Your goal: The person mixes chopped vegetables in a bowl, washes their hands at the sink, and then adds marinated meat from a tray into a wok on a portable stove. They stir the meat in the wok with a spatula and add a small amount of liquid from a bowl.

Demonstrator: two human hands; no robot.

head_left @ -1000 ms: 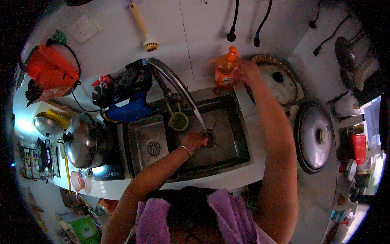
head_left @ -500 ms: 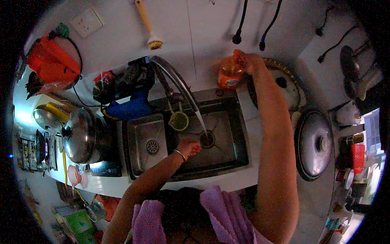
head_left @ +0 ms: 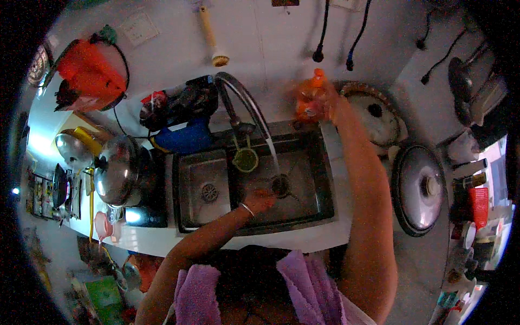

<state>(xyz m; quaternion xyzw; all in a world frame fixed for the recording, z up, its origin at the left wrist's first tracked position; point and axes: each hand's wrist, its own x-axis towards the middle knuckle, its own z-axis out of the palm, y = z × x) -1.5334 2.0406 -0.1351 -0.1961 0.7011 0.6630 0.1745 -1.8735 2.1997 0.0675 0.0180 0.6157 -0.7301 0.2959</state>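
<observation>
My right hand (head_left: 329, 105) reaches past the sink's back right corner and is closed round an orange bottle (head_left: 309, 100) with an orange top and a label. Motion blurs both the hand and the bottle. Low in the larger basin of the dark sink (head_left: 322, 200), my left hand (head_left: 260, 200) is beside the drain (head_left: 280, 186); a bracelet circles its wrist. Its fingers are too dim and smeared to read. Water runs from the curved faucet (head_left: 244, 95) toward the drain, just beyond the left fingertips. A small green strainer (head_left: 245, 159) hangs at the basin's back left.
Left of the sink stands a steel pot (head_left: 118, 170) on a black cooker. A blue bag (head_left: 184, 138) and dark bags lie behind the sink. On the right are a large round lid (head_left: 420, 189) and a wide pan (head_left: 374, 116). A brush (head_left: 211, 38) hangs on the wall.
The view has shifted slightly. My right hand, with the orange bottle, has come down and a little nearer. My left hand stays low in the basin by the running water.
</observation>
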